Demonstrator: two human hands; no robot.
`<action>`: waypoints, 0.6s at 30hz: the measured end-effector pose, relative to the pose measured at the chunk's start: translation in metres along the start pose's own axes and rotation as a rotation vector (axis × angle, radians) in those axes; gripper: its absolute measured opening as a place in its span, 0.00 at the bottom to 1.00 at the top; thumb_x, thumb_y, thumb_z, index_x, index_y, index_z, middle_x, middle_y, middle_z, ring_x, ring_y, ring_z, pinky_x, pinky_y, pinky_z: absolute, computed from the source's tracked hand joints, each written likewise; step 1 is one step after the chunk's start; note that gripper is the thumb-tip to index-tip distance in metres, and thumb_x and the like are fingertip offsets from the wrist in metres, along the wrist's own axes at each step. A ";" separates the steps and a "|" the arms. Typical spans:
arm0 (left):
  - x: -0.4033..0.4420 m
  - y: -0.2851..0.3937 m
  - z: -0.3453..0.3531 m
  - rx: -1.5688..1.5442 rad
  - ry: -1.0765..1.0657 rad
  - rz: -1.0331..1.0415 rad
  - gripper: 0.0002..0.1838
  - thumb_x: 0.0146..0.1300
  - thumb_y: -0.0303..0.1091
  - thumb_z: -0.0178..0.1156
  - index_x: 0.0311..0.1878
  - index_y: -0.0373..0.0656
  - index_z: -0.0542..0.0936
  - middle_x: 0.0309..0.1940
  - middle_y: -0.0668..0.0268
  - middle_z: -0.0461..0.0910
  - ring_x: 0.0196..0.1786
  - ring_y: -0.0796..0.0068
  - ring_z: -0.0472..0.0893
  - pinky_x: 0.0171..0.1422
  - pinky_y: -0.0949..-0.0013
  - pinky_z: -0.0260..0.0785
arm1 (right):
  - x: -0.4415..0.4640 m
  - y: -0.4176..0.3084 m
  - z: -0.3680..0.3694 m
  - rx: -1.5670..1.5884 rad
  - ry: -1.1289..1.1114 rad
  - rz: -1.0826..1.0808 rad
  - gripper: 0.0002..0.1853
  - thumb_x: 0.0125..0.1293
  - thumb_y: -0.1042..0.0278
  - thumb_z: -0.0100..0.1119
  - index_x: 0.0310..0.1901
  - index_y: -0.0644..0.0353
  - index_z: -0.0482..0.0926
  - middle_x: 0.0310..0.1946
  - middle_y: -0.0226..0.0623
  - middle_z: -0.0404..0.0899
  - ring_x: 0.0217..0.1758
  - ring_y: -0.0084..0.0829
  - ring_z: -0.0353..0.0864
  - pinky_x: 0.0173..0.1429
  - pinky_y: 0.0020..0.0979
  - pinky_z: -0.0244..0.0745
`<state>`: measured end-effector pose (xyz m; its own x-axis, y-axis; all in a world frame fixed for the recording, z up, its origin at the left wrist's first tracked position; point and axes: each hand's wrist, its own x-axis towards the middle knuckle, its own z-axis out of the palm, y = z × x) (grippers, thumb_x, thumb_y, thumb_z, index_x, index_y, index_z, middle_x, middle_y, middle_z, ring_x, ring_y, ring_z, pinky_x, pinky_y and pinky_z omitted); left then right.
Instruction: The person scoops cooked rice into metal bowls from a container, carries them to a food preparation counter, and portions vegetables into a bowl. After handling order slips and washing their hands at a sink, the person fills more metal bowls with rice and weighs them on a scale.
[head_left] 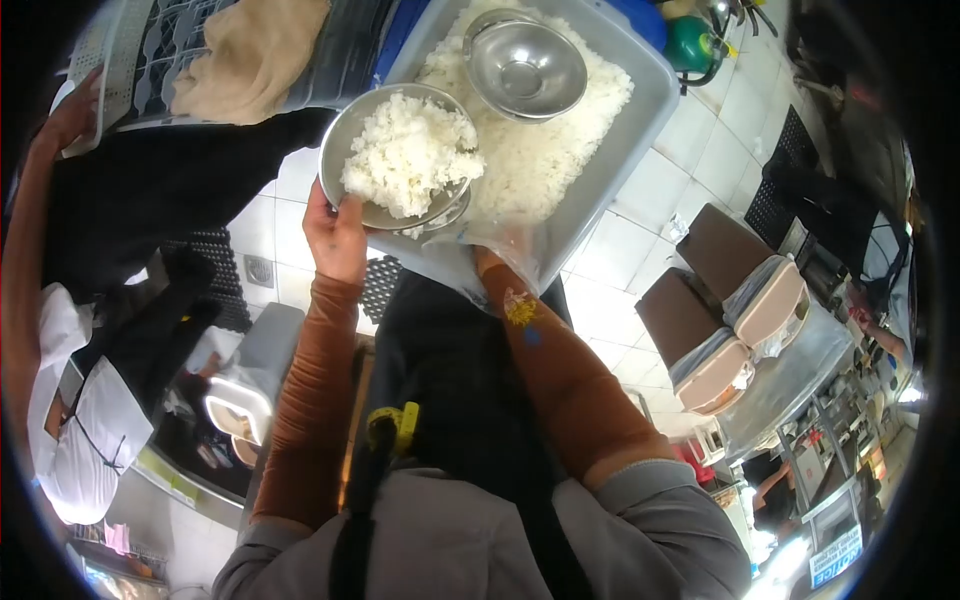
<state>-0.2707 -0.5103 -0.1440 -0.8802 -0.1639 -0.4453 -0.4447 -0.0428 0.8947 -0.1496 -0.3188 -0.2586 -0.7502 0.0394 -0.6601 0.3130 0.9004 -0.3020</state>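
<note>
My left hand [336,238] grips the near rim of a metal bowl [334,133], thumb over the edge. White cooked rice [408,155] is heaped in this bowl, which is above the left side of a grey plastic tub [655,98]. More rice [560,160] fills the tub. A second metal bowl [525,72] rests on that rice toward the far end, with what looks like another bowl under it. My right hand [500,240] is at the tub's near side, covered by clear plastic; its fingers are blurred and partly hidden.
A tan cloth [250,60] lies over crates at the upper left. Another person in a white apron [100,440] stands at the left, a hand on a basket [108,70]. Brown-lidded bins [685,320] stand on the right. A green round object [690,43] is beyond the tub.
</note>
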 end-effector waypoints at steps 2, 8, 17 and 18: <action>-0.004 0.008 0.005 -0.044 0.007 -0.052 0.22 0.62 0.22 0.49 0.61 0.33 0.69 0.49 0.61 0.76 0.48 0.75 0.76 0.50 0.73 0.72 | 0.009 0.012 -0.002 0.045 0.008 -0.011 0.22 0.63 0.54 0.55 0.52 0.60 0.74 0.47 0.46 0.78 0.52 0.42 0.77 0.61 0.43 0.69; -0.005 0.004 -0.010 0.026 -0.029 -0.039 0.21 0.63 0.22 0.49 0.61 0.33 0.69 0.49 0.62 0.77 0.48 0.75 0.76 0.50 0.73 0.73 | -0.002 0.045 -0.034 0.451 0.120 -0.009 0.21 0.62 0.55 0.56 0.52 0.60 0.76 0.44 0.46 0.80 0.50 0.41 0.78 0.61 0.44 0.68; -0.027 -0.030 0.029 0.022 -0.237 -0.023 0.22 0.65 0.21 0.50 0.62 0.34 0.68 0.52 0.61 0.76 0.52 0.75 0.75 0.57 0.71 0.70 | -0.027 -0.071 -0.186 0.560 0.276 -0.127 0.31 0.60 0.56 0.59 0.63 0.59 0.63 0.61 0.50 0.62 0.62 0.45 0.65 0.63 0.51 0.62; -0.028 -0.030 0.039 -0.020 -0.282 -0.011 0.22 0.65 0.22 0.51 0.63 0.34 0.68 0.52 0.61 0.76 0.52 0.75 0.75 0.57 0.71 0.69 | -0.027 -0.072 -0.189 0.403 0.293 -0.209 0.32 0.60 0.55 0.58 0.64 0.59 0.62 0.64 0.51 0.59 0.65 0.47 0.62 0.65 0.52 0.59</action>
<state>-0.2393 -0.4662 -0.1600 -0.8877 0.1172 -0.4452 -0.4540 -0.0629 0.8888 -0.2621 -0.3032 -0.0892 -0.9334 0.0486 -0.3554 0.2952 0.6670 -0.6841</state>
